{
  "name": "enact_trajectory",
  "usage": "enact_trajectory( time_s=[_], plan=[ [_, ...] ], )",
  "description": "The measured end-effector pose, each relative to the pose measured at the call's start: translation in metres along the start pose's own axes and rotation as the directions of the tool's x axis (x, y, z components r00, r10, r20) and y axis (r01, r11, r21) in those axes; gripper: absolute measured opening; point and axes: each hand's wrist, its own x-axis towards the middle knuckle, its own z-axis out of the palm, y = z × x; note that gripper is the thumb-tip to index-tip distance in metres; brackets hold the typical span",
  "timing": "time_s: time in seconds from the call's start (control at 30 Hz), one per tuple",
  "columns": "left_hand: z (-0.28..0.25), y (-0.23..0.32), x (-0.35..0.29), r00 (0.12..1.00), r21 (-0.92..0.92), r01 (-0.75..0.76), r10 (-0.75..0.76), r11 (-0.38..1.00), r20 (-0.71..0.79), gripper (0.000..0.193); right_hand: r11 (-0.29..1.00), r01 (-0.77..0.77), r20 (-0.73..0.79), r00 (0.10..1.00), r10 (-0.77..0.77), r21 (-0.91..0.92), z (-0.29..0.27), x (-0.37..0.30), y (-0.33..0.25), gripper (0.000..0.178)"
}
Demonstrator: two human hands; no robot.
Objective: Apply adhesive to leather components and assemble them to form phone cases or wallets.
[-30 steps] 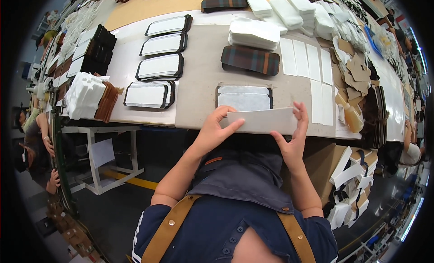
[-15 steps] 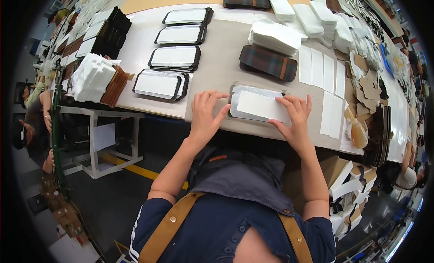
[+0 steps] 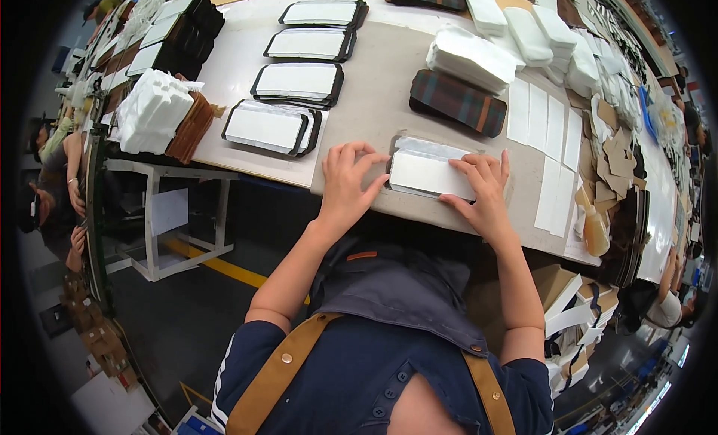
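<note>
A white card strip (image 3: 428,173) lies on a panel with a grey-white backing (image 3: 430,149) and a dark rim, close to the table's front edge. My left hand (image 3: 349,179) is at the panel's left end, its thumb and index finger spread apart with their tips at the card's edge. My right hand (image 3: 482,187) grips the card's right part, fingertips on its upper side and thumb at its lower edge. Right behind the panel sits a stack of dark plaid pieces (image 3: 456,106), with a pile of white pads (image 3: 473,61) behind that.
Several dark-rimmed panels with white cards (image 3: 265,127) form a column at left. White strips (image 3: 550,192) lie in rows at right, near a bottle of amber liquid (image 3: 596,233) and cardboard scraps (image 3: 617,162). White and brown stacks (image 3: 153,113) stand far left. Other people are at both sides.
The white card has turned slightly and now lies more squarely along the panel's near edge. My left fingertips have closed in on its left end. The whole view has shifted a little.
</note>
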Motion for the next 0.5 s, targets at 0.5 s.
enact_trajectory(
  time_s=[0.5],
  plan=[
    [0.0023,-0.0023,0.0011,1.000,-0.012,0.013,-0.013,1.000,-0.027,0.026,1.000,0.013,0.012,1.000,-0.013,-0.023,-0.0010,0.0016,-0.0012,0.057]
  ],
)
